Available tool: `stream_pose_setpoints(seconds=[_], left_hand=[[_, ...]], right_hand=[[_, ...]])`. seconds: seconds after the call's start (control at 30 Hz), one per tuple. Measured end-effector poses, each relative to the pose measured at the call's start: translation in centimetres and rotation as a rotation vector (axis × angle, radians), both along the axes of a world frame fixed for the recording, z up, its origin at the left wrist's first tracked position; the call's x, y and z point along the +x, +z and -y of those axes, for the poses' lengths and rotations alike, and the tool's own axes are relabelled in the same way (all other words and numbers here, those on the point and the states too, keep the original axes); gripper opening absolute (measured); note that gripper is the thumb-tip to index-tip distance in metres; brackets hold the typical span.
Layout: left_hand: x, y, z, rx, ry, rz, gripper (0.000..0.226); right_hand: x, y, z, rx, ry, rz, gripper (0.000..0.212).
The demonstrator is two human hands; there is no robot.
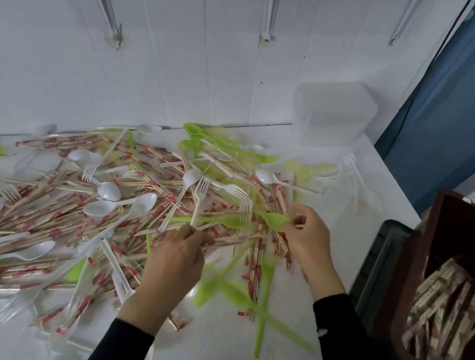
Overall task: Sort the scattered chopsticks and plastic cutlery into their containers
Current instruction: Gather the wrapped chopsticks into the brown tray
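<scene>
Pinched shut, my left hand point(177, 253) grips wrapped chopsticks point(220, 242) at the pile's near edge. My right hand point(308, 237) pinches a few more beside a green spoon point(275, 219). Assessment: light, stiff, slippery in their sleeves. Take them mid-length, bundled parallel. The brown bin point(422, 260), right, already holds chopsticks.

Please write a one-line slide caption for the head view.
The left hand and right hand grip chopsticks in a mixed cutlery pile; brown bin at right holds more.
</scene>
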State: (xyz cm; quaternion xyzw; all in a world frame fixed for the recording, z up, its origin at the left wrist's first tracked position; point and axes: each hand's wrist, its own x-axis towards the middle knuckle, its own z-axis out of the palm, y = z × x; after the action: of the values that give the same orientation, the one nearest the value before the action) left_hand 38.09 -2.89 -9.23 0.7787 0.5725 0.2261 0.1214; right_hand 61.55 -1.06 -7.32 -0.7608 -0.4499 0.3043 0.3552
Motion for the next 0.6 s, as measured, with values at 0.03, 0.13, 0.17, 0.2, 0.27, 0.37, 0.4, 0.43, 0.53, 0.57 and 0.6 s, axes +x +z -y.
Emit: stream_pose_setpoints(seconds=[0.03,0.13,0.17,0.2,0.27,0.37,0.4,0.43,0.53,0.57,0.6], left_hand=[[-0.3,0.4,-0.2,0.007,0.025,-0.019,0.031],[-0.9,1.6,-0.9,0.068,0.089,-0.067,0.033],[-1.1,2.0,-1.2,0.077,0.123,-0.063,0.032],[-1.5,2.3,-1.4,0.077,0.158,-0.040,0.029],[-2.7,2.5,-2.0,0.059,0.219,0.039,0.016],[-4.3,1.8,-2.2,-0.021,0.209,0.090,0.006],[-4.2,1.3,-1.9,-0.052,0.179,0.083,0.008],[-3.7,0.9,-1.5,-0.074,0.136,0.068,0.007],[-0.3,-0.9,0.0,-0.007,-0.072,0.041,0.025],[0.9,-1.4,0.1,0.032,-0.114,0.032,0.033],[1.9,-1.9,0.1,0.060,-0.127,0.011,0.038]], right_hand=[[0.0,0.1,0.0,-0.013,0.007,0.008,0.033],[-0.4,-0.4,-0.3,-0.043,0.047,-0.010,0.035],[-0.8,-0.6,-0.3,-0.052,0.063,-0.022,0.036],[-1.2,-0.9,-0.3,-0.055,0.084,-0.014,0.035],[-1.9,-1.6,-0.4,-0.055,0.123,0.028,0.031],[-2.4,-2.7,-0.8,-0.057,0.125,0.090,0.016],[-2.5,-2.9,-0.9,-0.059,0.112,0.117,0.017],[-2.6,-3.0,-1.1,-0.061,0.099,0.143,0.022],[-2.9,-2.7,-1.2,-0.072,0.140,0.233,0.038],[-3.0,-2.7,-1.1,-0.080,0.165,0.259,0.042],[-3.0,-2.6,-1.1,-0.100,0.179,0.282,0.040]])
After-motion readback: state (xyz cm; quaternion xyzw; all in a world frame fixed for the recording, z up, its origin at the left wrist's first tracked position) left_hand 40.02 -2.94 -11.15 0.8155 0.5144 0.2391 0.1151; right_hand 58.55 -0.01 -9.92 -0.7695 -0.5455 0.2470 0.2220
